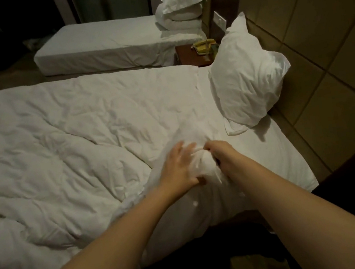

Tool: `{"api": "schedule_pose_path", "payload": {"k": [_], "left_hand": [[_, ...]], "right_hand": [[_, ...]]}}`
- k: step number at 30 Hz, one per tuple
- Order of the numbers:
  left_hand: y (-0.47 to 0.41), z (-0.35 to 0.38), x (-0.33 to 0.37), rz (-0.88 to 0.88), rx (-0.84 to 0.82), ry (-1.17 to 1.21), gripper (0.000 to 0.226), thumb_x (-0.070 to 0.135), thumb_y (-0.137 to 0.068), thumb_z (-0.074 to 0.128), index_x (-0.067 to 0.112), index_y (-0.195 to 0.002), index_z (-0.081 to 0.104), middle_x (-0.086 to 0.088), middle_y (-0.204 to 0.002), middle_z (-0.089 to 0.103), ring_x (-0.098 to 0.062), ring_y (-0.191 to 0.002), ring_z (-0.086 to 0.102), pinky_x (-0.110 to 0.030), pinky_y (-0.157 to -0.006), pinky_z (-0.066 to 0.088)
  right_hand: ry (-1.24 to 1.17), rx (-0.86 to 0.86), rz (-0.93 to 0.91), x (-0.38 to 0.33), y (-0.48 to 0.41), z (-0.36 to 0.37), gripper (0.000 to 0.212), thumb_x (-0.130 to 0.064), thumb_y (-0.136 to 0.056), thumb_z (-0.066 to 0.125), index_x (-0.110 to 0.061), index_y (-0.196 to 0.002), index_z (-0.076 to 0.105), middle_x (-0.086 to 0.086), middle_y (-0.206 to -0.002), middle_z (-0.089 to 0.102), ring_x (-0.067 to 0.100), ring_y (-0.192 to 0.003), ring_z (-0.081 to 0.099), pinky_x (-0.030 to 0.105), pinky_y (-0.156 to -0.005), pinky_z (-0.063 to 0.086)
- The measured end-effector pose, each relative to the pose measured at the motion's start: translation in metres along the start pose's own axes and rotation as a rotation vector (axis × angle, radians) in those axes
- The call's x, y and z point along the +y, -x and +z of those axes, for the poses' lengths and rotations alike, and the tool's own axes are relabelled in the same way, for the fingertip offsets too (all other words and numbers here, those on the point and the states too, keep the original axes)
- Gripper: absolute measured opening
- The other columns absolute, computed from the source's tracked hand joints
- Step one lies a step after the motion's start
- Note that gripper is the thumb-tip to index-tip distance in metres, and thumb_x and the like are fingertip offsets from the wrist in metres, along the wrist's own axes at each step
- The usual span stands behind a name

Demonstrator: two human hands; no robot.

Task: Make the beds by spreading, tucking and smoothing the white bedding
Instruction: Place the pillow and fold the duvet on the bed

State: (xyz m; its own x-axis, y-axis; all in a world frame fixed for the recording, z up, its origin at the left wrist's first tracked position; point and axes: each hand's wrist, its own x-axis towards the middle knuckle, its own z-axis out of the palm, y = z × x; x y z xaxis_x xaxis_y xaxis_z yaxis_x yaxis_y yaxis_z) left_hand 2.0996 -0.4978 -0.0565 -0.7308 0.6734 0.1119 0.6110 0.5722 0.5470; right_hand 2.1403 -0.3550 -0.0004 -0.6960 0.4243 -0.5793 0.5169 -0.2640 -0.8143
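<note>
Head view showed the right hand (217, 151) closed in a fist, its grip bunching a corner of the white duvet (57, 140) into a tight wad. The left hand (180, 168) lay just beside it with fingers straight and spread, pressing on the same gathered fabric and holding nothing. Both bare forearms reached in from the bottom edge.

From that bunched corner the duvet ran leftward over most of the near bed (291, 163), rumpled and creased, its top edge stopping short of the head end. A strip of white sheet lay bare there. A plump white pillow (247, 82) stood tilted against the padded wall panels (316, 21) at the head of that bed.

A small wooden nightstand (185, 56) sat between the two beds and carried a yellowish telephone (203, 46). The far bed (101, 44) wore only a tight white sheet, with a stack of pillows (180, 7) piled at its head end.

The room was dim. The floor at the left sank into shadow, where a few dark and reddish shapes could not be made out. A dark mass at the lower right covered the near corner of the bed; what it was could not be told. Any marking on the telephone was too small to read.
</note>
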Motion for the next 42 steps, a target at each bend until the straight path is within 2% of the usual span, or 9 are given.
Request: {"api": "schedule_pose_path", "payload": {"k": [3, 5, 10, 14, 18, 27, 34, 38, 42], "left_hand": [[0.006, -0.004, -0.054, -0.406, -0.186, -0.044, 0.130, 0.059, -0.060, 0.079, 0.031, -0.149, -0.012, -0.009, -0.157, -0.002, -0.029, -0.145, 0.004, -0.041, -0.117, 0.014], [0.016, 0.004, -0.080, -0.476, -0.344, -0.105, 0.132, 0.059, -0.062, 0.078, 0.030, -0.148, -0.019, -0.010, -0.158, -0.006, -0.029, -0.146, 0.000, -0.041, -0.118, 0.011], [-0.009, 0.013, -0.093, -0.643, -0.164, -0.076, 0.130, 0.065, -0.059, 0.075, 0.034, -0.148, -0.013, -0.006, -0.158, -0.006, -0.029, -0.145, -0.002, -0.053, -0.115, 0.013], [-0.036, 0.004, -0.108, -0.716, -0.213, -0.144, 0.101, 0.069, -0.069, 0.064, 0.025, -0.147, 0.017, -0.010, -0.144, 0.039, -0.029, -0.133, 0.034, -0.048, -0.105, 0.027], [-0.049, 0.004, -0.136, -0.740, -0.206, 0.088, 0.045, 0.047, -0.092, 0.046, 0.013, -0.115, 0.064, -0.015, -0.123, 0.062, -0.032, -0.108, 0.057, -0.034, -0.086, 0.043], [-0.132, -0.119, -0.196, -0.562, -0.025, -0.001, 0.028, 0.028, -0.091, 0.058, 0.009, -0.111, 0.068, -0.018, -0.119, 0.063, -0.033, -0.108, 0.058, -0.030, -0.079, 0.039], [-0.247, -0.179, -0.220, -0.508, -0.078, -0.146, 0.027, 0.029, -0.087, 0.063, 0.008, -0.102, 0.071, -0.014, -0.108, 0.067, -0.031, -0.101, 0.060, -0.032, -0.083, 0.044], [-0.363, -0.224, -0.225, -0.444, 0.058, -0.365, 0.026, 0.030, -0.092, 0.052, 0.011, -0.098, 0.069, -0.013, -0.110, 0.066, -0.033, -0.100, 0.060, -0.032, -0.080, 0.044], [-0.553, -0.301, -0.181, -0.327, 0.396, -0.420, 0.027, 0.027, -0.096, 0.043, 0.017, -0.114, 0.060, -0.015, -0.123, 0.058, -0.034, -0.107, 0.055, -0.038, -0.084, 0.043]], "right_hand": [[-0.213, 0.168, -0.020, -0.017, -0.004, -0.011, 0.006, -0.001, -0.081, 0.052, -0.001, -0.078, 0.057, 0.015, -0.085, 0.061, 0.033, -0.082, 0.060, 0.040, -0.081, 0.052], [-0.409, 0.206, -0.028, -0.029, -0.002, -0.024, 0.008, -0.002, -0.081, 0.051, -0.003, -0.078, 0.059, 0.012, -0.080, 0.062, 0.032, -0.075, 0.060, 0.041, -0.076, 0.052], [-0.646, 0.321, -0.103, -0.043, -0.001, -0.062, 0.016, -0.005, -0.087, 0.047, -0.011, -0.076, 0.058, 0.006, -0.079, 0.060, 0.025, -0.070, 0.057, 0.031, -0.059, 0.044], [-0.672, 0.420, -0.104, -0.043, -0.011, -0.077, 0.019, -0.003, -0.087, 0.044, -0.014, -0.077, 0.056, 0.003, -0.079, 0.057, 0.021, -0.068, 0.055, 0.030, -0.057, 0.042], [-0.488, 0.487, -0.045, -0.042, -0.035, -0.065, 0.016, -0.010, -0.080, 0.053, -0.013, -0.094, 0.062, 0.009, -0.095, 0.060, 0.029, -0.080, 0.056, 0.036, -0.070, 0.046], [0.070, 0.433, -0.101, -0.065, -0.140, 0.007, 0.055, -0.037, -0.096, 0.054, -0.007, -0.140, 0.044, 0.017, -0.135, 0.052, 0.037, -0.121, 0.051, 0.038, -0.093, 0.040], [0.311, 0.368, -0.068, -0.103, -0.236, 0.041, 0.039, -0.013, -0.097, 0.048, -0.002, -0.134, 0.047, 0.020, -0.133, 0.053, 0.036, -0.120, 0.051, 0.036, -0.093, 0.043], [0.401, 0.412, -0.158, -0.200, -0.311, 0.040, 0.038, -0.019, -0.098, 0.045, -0.009, -0.134, 0.050, 0.015, -0.131, 0.055, 0.034, -0.120, 0.052, 0.034, -0.093, 0.042], [0.605, 0.747, -0.421, -0.372, -0.373, 0.040, 0.053, -0.033, -0.098, 0.043, -0.017, -0.147, 0.027, 0.013, -0.144, 0.040, 0.035, -0.128, 0.041, 0.044, -0.102, 0.034]]}}
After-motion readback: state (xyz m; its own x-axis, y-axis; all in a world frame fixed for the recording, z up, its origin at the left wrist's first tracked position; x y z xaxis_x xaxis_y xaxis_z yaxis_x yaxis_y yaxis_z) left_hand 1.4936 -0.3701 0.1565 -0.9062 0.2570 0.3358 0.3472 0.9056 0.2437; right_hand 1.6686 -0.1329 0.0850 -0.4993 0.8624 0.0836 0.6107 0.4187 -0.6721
